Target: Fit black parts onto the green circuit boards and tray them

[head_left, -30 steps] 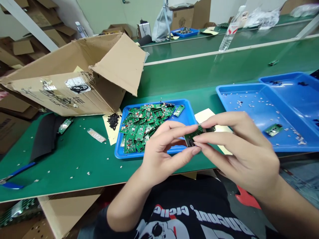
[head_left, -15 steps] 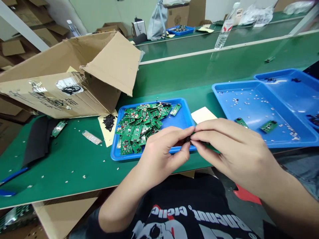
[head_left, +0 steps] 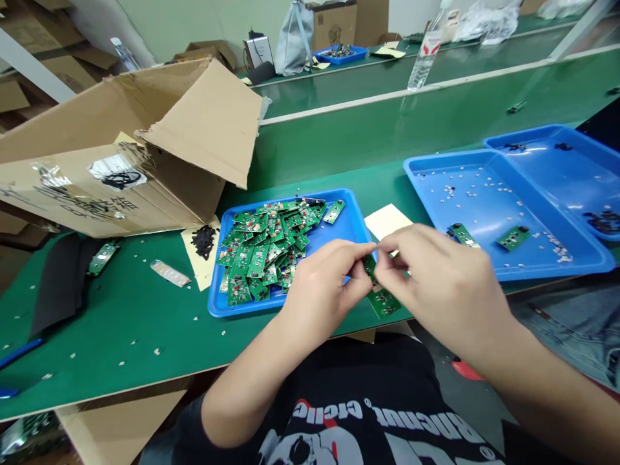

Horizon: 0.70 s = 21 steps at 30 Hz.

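A green circuit board [head_left: 383, 302] slants between my two hands, above the front edge of the bench. My left hand [head_left: 327, 278] pinches its upper left side between thumb and index finger. My right hand [head_left: 431, 274] is closed, its fingertips pressed together at the board's upper end; anything small inside that pinch is hidden. Behind my left hand, a blue tray [head_left: 346, 236] carries a heap of similar circuit boards [head_left: 259, 255]. Small black parts [head_left: 203, 241] are piled on a cream paper left of this tray.
A larger blue tray [head_left: 465, 200] at right holds two circuit boards and scattered white bits; another blue tray [head_left: 547, 155] adjoins it. An open cardboard box [head_left: 159, 187] stands back left. Black foam [head_left: 61, 278] and blue-handled tool [head_left: 22, 354] lie left. A bottle [head_left: 426, 55] stands on the ledge.
The circuit board has come into view below my fingers, tilted toward the camera, where only a small dark part showed before. Both hands stay close together. The view has shifted slightly.
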{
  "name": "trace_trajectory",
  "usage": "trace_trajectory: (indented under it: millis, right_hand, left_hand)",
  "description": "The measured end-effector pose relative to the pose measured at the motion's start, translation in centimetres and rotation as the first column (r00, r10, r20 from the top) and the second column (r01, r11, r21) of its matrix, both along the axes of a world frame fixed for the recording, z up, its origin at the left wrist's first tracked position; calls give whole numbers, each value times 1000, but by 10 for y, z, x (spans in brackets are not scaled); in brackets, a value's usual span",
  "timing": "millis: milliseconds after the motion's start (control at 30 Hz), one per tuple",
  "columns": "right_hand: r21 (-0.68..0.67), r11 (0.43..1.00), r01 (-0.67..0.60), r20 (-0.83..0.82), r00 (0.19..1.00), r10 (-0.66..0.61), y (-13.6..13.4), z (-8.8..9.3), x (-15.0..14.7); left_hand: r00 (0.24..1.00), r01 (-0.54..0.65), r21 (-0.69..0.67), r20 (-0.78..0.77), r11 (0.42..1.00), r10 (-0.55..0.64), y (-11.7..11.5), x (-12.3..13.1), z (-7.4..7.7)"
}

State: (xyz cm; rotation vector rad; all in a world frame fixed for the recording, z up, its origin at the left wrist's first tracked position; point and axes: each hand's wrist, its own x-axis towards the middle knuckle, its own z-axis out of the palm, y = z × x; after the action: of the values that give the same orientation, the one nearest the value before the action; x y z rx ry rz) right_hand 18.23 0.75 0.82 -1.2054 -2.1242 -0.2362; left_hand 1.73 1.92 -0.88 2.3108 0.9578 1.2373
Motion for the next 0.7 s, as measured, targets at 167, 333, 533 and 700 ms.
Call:
trace_trajectory:
  millis: [167,333,533,700]
  right_hand:
    - [-234,965,-115,-361,932,23,-1,7,13]
    - [-390,821,-417,-694,719,36,-23,7,17]
    - [-452,764,-460,-775,626,-82,-37,6,12]
    - [-471,748,-468,-776,622,-100,-39,8,11]
  left_hand:
    - [944,155,-406,329,901,-15,-1,0,9]
    - [811,312,-549,579,775,83,3,-2,12]
    - [789,416,-652,605,634,104,1,-5,16]
    - [740,496,-687,654,531,155,0,-4,22]
